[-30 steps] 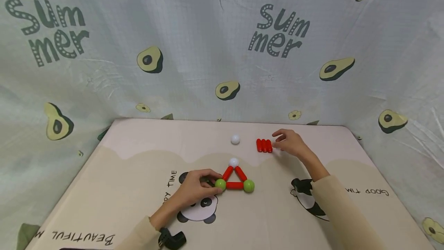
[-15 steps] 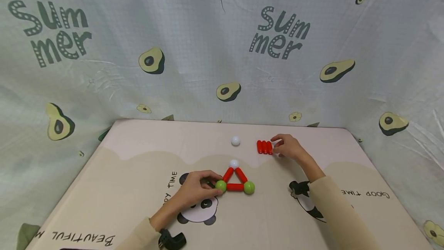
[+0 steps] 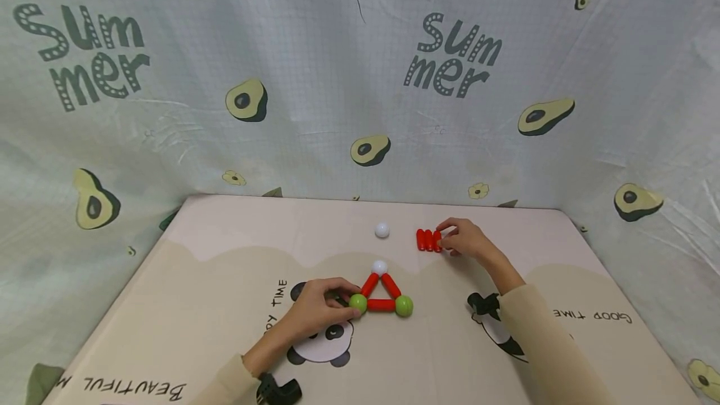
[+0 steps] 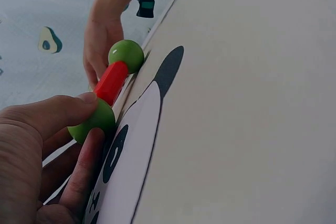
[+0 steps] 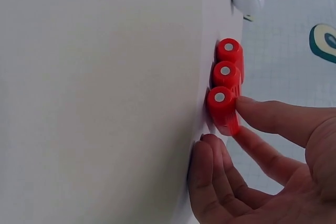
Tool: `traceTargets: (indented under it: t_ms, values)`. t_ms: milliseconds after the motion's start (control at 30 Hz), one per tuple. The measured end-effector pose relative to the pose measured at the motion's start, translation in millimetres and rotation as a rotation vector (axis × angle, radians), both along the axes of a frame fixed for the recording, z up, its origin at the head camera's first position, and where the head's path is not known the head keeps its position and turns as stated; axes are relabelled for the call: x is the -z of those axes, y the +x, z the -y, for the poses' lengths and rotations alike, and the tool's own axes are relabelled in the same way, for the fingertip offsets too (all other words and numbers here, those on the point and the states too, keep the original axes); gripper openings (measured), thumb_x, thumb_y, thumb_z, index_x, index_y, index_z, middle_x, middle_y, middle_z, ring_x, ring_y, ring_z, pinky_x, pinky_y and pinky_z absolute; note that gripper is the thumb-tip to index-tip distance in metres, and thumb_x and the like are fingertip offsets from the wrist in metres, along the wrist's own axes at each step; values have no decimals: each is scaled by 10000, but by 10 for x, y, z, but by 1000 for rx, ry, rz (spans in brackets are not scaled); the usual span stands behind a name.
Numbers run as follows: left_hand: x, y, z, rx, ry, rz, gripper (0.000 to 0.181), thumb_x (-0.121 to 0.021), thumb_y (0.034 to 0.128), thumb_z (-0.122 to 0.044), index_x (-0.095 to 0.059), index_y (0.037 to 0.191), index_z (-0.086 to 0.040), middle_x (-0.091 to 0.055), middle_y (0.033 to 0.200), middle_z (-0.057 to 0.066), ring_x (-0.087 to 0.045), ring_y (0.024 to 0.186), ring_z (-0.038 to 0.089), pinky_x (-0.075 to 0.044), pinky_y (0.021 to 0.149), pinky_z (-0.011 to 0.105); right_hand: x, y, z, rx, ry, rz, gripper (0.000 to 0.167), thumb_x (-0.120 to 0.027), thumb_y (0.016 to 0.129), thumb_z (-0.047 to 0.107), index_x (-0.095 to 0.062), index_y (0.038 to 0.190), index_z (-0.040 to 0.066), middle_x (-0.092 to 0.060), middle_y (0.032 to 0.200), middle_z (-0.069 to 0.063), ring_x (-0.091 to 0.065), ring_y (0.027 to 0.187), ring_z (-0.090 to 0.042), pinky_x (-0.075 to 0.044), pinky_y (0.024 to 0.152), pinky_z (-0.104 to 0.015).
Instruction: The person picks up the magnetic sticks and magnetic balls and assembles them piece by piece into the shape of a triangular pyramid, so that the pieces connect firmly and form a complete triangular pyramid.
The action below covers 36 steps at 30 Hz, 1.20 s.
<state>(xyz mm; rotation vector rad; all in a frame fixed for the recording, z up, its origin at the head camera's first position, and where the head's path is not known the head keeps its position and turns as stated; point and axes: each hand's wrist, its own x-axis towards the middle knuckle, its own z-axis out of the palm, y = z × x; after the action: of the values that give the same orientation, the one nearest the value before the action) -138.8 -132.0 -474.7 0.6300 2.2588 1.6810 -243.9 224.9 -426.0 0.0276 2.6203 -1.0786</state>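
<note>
A triangle of red rods (image 3: pixel 381 305) lies on the table, with a white ball (image 3: pixel 379 267) at its far corner and green balls at the two near corners. My left hand (image 3: pixel 319 306) pinches the left green ball (image 3: pixel 358 303) between thumb and fingers; the left wrist view shows the thumb on top of this green ball (image 4: pixel 93 121). Three loose red rods (image 3: pixel 429 240) lie side by side farther back. At their right end, my right hand (image 3: pixel 468 240) holds the nearest rod (image 5: pixel 221 103) between thumb and index finger, the other fingers curved beside it.
Behind the triangle, a single white ball (image 3: pixel 382 230) rests left of the loose rods. The printed tabletop (image 3: pixel 225 330) ends at a patterned curtain (image 3: pixel 315 105). Something dark lies near the left wrist (image 3: pixel 279 390).
My right hand has moved slightly left and closed in on the rightmost loose rod. My left hand stays on the green ball. The view has tilted up slightly.
</note>
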Motion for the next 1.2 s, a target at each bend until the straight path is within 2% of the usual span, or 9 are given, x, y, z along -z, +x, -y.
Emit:
traceTargets:
  t_ms: [167,400,600,733,900,1200]
  values:
    - [4,7,-5,-2,-10,16,324,-855,850,-190,-764,1151,-114,-733,1027,118,-730,752,88,-602,688,199,20,-11,-2,47,-45,21,418,-676,946,100,-525,1318,-16,-640,1115,-195,-656,842,-206,-620,759,-276]
    - [8,12,-8,-2,-9,26,324,-853,852,-189,-762,1153,-112,-729,1031,125,-737,747,95,-604,687,203,54,-9,-24,61,-125,18,345,-647,970,68,-484,1259,-27,-639,1071,-188,-673,854,-188,-628,761,-292]
    - [7,11,-11,2,-4,29,327,-854,853,-191,-761,1157,-113,-729,1034,126,-737,754,96,-606,685,206,49,20,-40,79,-122,-9,339,-641,983,86,-485,1271,-4,-638,1085,-195,-680,832,-199,-628,760,-286]
    - [12,7,-12,3,-1,27,329,-855,852,-190,-760,1158,-116,-729,1036,123,-737,755,94,-607,686,207,9,56,-43,72,-122,-45,353,-640,981,94,-481,1283,2,-612,1112,-213,-679,849,-226,-630,766,-303]
    - [8,4,-10,2,-6,24,326,-856,853,-197,-761,1156,-122,-730,1038,117,-734,756,92,-604,691,201,-64,113,-28,58,-145,-81,365,-645,988,101,-481,1301,12,-596,1156,-216,-685,902,-240,-640,833,-340]
    - [5,-5,-1,-1,-12,10,325,-856,853,-200,-761,1154,-122,-733,1035,110,-729,749,90,-599,686,195,-267,324,170,-21,-205,-118,357,-670,971,104,-505,1274,12,-625,1176,-212,-647,993,-258,-633,876,-395]
